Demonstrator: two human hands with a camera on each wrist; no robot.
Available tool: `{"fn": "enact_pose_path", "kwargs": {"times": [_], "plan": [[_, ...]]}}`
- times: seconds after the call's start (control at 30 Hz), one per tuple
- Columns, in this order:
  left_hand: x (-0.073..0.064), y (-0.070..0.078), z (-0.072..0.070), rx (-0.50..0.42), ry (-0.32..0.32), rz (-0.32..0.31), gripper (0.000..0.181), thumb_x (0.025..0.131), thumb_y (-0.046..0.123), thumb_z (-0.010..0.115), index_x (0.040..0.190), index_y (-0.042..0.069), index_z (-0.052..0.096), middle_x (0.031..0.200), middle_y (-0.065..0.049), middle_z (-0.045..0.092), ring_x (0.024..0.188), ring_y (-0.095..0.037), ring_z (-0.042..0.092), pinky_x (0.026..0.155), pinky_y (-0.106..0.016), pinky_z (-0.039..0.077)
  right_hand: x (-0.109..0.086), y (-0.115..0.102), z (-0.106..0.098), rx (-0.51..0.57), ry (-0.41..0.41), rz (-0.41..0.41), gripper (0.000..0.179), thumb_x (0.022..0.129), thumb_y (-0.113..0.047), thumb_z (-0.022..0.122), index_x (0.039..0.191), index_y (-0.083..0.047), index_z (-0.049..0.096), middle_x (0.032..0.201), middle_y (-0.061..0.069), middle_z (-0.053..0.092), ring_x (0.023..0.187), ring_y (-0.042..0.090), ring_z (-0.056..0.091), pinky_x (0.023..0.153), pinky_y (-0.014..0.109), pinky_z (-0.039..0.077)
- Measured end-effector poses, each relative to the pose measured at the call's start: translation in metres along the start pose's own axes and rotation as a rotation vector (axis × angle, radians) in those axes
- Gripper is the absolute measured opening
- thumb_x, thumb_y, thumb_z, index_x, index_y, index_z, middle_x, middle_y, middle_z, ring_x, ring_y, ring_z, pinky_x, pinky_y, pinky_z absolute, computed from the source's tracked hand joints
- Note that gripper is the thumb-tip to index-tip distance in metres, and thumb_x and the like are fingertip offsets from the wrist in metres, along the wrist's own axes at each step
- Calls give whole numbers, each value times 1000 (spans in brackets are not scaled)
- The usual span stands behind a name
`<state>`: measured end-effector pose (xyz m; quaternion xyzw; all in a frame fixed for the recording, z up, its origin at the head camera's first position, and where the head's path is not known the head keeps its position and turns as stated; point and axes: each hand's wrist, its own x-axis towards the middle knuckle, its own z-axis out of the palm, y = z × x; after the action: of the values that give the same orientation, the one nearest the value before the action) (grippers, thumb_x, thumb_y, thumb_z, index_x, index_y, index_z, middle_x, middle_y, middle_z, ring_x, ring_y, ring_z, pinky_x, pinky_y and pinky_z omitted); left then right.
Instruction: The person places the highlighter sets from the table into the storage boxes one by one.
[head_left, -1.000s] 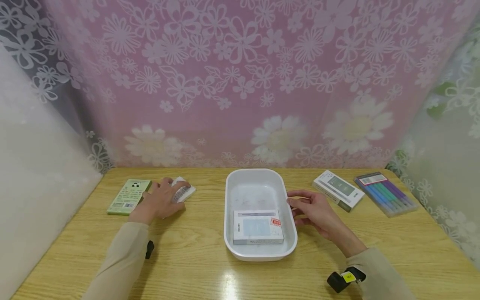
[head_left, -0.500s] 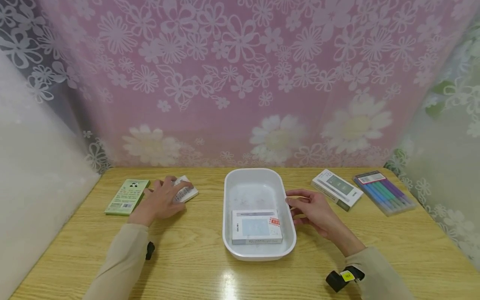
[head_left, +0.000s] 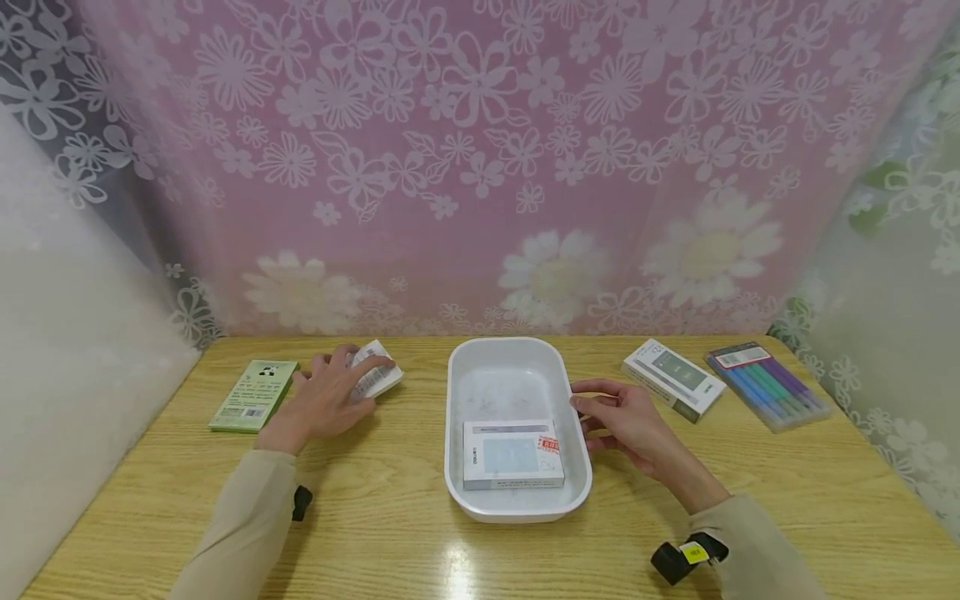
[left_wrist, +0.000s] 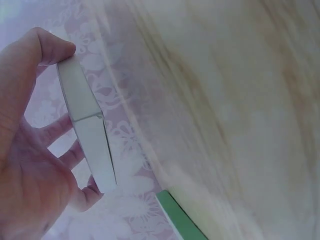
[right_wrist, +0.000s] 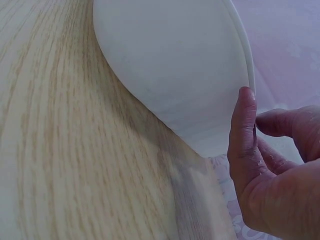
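At the left of the head view, the left hand [head_left: 321, 398] grasps a small white box [head_left: 382, 380], its fingers curled around it; the left wrist view shows the thumb at one end and other fingertips along the far side. The box is tilted, and whether it touches the wood-grained surface [head_left: 375, 517] cannot be told. A green pack [head_left: 251, 400] lies just beside that hand, toward the left edge. In the centre of the frame stands a white tray [head_left: 510, 387], holding a carton with a pale blue panel [head_left: 513, 460] and a red sticker at its lower end. The right hand [head_left: 633, 429], right of centre, touches the tray's right rim with its fingers, slightly bent; whether they clasp it cannot be told. Farther right, a white box with a grey-green panel [head_left: 678, 373] lies near a clear pack of coloured pens [head_left: 770, 389], both at an angle. A pink flowered curtain [head_left: 465, 167] fills the upper part of the frame.
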<state>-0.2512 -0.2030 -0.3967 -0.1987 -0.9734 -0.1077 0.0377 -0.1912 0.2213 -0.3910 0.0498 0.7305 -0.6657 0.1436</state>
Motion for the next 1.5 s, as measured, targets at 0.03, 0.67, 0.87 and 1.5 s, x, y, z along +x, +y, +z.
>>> {"fn": "enact_pose_path", "kwargs": {"times": [0.03, 0.67, 0.87, 1.5], "plan": [[0, 1, -1, -2, 8, -2, 53, 93, 28, 61, 143, 40, 50, 155, -23, 38, 122, -58, 41, 74, -68, 37, 0, 0, 0, 0, -1, 0, 55, 99, -24, 68, 144, 2, 50, 90, -2, 76, 73, 11, 70, 62, 26, 61], [4, 31, -17, -62, 136, 103, 56, 89, 22, 63, 141, 40, 54, 158, -19, 35, 128, -53, 38, 84, -63, 33, 0, -1, -1, 3, -15, -12, 53, 100, -23, 66, 143, 3, 50, 93, -2, 76, 74, 10, 70, 62, 26, 60], [6, 43, -21, -63, 160, 152, 59, 85, 21, 65, 139, 42, 56, 157, -20, 37, 131, -50, 38, 87, -62, 33, 1, 0, -1, 0, -9, -7, 53, 100, -23, 67, 143, 2, 51, 94, -2, 76, 74, 10, 70, 61, 26, 60], [17, 83, -32, -41, 173, 281, 56, 85, 21, 68, 136, 44, 61, 156, -13, 42, 135, -43, 40, 93, -61, 31, 2, 1, -2, 1, -5, -2, 53, 99, -23, 67, 144, 2, 51, 94, -1, 76, 74, 11, 70, 62, 26, 61]]}}
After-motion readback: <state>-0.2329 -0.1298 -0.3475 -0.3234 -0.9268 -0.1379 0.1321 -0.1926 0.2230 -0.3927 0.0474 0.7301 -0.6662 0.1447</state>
